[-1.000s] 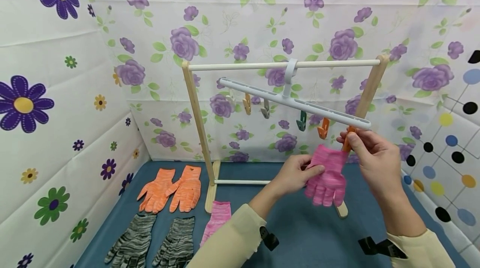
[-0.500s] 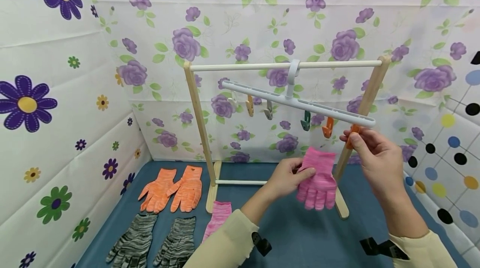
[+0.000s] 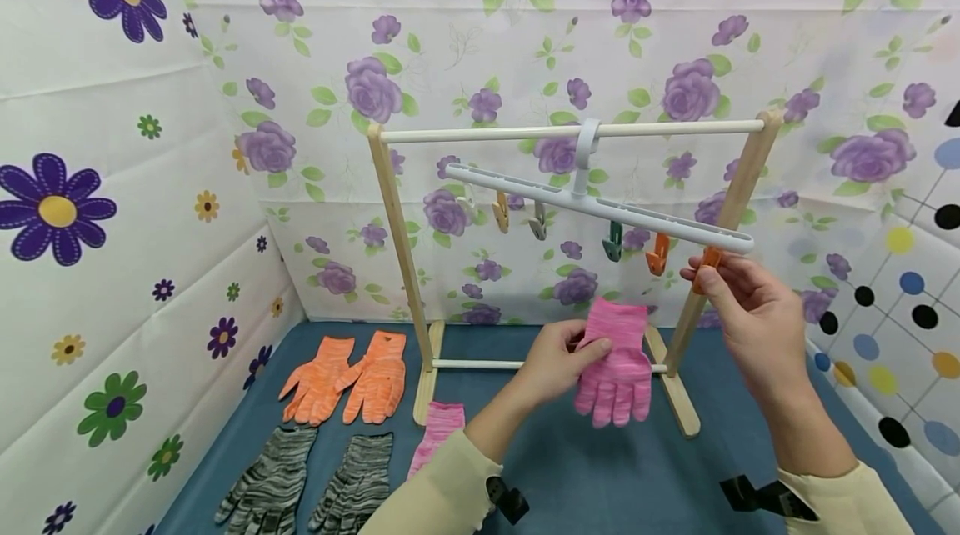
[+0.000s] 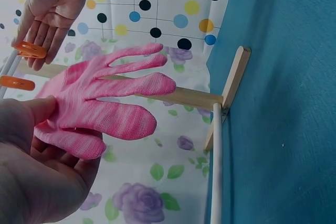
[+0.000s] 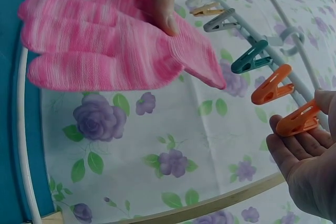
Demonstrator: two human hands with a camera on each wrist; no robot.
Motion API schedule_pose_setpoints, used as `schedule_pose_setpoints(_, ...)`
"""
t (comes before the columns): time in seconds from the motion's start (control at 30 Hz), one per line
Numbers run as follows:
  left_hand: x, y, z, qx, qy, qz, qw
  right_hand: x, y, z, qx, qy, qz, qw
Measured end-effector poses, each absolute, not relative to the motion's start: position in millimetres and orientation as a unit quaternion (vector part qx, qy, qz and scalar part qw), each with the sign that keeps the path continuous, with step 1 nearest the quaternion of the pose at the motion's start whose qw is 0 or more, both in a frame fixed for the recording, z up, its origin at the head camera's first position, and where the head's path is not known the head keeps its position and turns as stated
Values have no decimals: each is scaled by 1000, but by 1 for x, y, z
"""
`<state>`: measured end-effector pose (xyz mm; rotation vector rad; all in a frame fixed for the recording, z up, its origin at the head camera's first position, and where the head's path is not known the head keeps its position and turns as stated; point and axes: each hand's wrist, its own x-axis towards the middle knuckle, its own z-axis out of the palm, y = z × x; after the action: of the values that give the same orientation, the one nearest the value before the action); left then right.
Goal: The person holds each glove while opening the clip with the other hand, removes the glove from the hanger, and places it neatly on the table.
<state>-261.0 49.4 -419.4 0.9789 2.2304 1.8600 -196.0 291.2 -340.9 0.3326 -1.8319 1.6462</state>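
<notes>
My left hand (image 3: 552,360) pinches a pink knitted glove (image 3: 621,356) between thumb and fingers, its cuff up and its fingers hanging down. The right hand (image 3: 757,322) holds an orange clothespin (image 5: 299,120) at the right end of a white clip hanger (image 3: 637,216), thumb on one side and fingers on the other. Between the glove's cuff and that clothespin there is a gap. A second orange clothespin (image 3: 657,254) hangs just left of it, then a green clothespin (image 3: 612,242) and several paler ones. The hanger tilts away, hooked on a rack's white bar (image 3: 480,134).
Two orange gloves (image 3: 375,377) and two grey-black striped gloves (image 3: 352,481) lie on the blue table (image 3: 592,477) at the left. Another pink glove (image 3: 437,431) lies partly behind my left sleeve. The rack's wooden post (image 3: 738,177) stands behind my right hand.
The left hand has moved the pink glove left and slightly down, away from the clothespin. The right hand stays at the orange clothespin with little movement.
</notes>
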Motion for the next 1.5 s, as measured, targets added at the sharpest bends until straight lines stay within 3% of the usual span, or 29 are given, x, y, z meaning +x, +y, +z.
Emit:
schedule_pose_setpoints(0.83,-243,19,-417,242,725,643,44,-193,291,-344,84,-743,572,337)
schedule_pose_setpoints(1.5,-241,-6,-424,214,729,648,51,-194,294,-349,105,-737,580,332)
